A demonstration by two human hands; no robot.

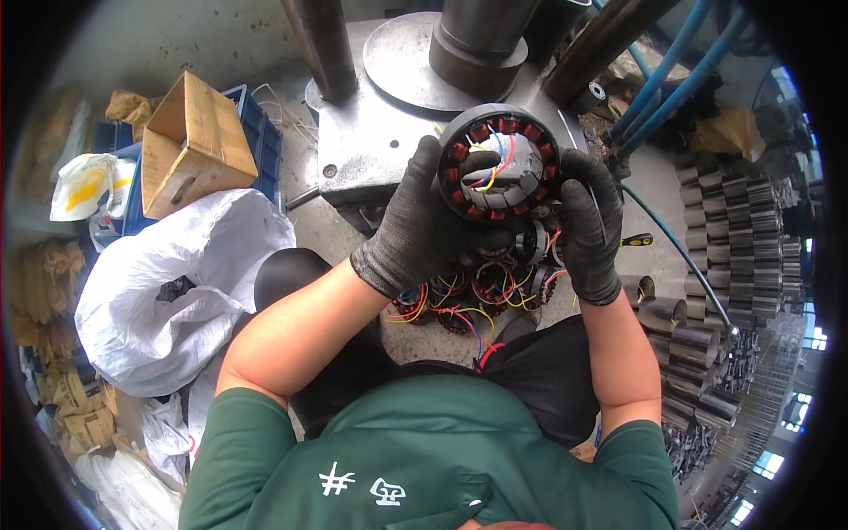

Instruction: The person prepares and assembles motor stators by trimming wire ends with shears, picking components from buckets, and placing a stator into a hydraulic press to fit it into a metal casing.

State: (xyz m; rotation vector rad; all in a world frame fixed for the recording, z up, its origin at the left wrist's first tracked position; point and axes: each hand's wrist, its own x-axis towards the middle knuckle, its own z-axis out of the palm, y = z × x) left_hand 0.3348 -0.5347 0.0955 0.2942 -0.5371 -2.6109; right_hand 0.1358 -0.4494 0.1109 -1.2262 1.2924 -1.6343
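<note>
Both my hands wear dark knit gloves and hold one round motor stator [500,163] with copper windings and red, blue and yellow wires. My left hand [422,221] grips its left side, thumb across the front. My right hand [590,225] grips its right side. The stator is raised in front of a grey metal press base [375,146]. Below my hands lie several more wound stators [473,296] with loose coloured wires.
A steel press column [481,40] rises behind. Stacks of metal cylinders [698,353] and stator cores [738,238] stand at right. A white plastic sack [168,291], a cardboard box [190,146] and a blue crate [261,132] sit at left. Blue hoses [671,79] run at upper right.
</note>
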